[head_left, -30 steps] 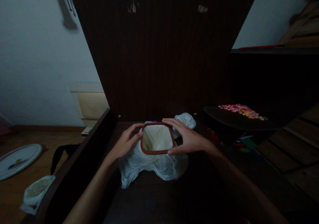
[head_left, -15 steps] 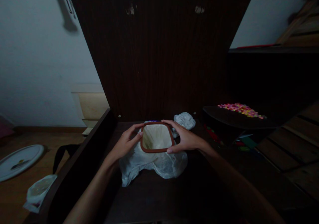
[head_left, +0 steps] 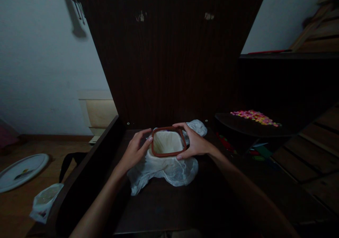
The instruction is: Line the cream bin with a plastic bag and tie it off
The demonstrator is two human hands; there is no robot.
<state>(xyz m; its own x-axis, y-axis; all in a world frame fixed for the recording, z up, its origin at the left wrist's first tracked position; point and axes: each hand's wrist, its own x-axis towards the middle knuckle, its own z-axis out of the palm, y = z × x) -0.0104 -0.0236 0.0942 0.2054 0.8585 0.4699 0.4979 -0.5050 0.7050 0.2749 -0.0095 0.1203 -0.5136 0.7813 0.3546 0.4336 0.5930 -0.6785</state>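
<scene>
Between my two hands is a brown, rounded-square rim [head_left: 167, 154] of a small bin. My left hand [head_left: 134, 149] grips its left side, thumb at the edge and fingers at the far corner. Around the right side, my right hand [head_left: 194, 142] has its thumb at the near corner and fingers at the far one. Under the rim stands the bin, its mouth lined with a whitish plastic bag [head_left: 173, 171] that drapes over the outside and hides the bin's walls. A gap shows between rim and bag. Behind my right hand lies a crumpled white plastic bag [head_left: 198, 127].
A dark wooden panel [head_left: 169, 72] rises behind the bin, and a low side board [head_left: 87, 174] runs along the left. At right, a curved shelf [head_left: 238, 126] carries small colourful pieces [head_left: 255, 117]. A white round lid-like object [head_left: 23, 172] lies on the floor.
The brown rim has come up and slightly away from the bag-lined mouth, with both my hands still on it. The view has shifted slightly.
</scene>
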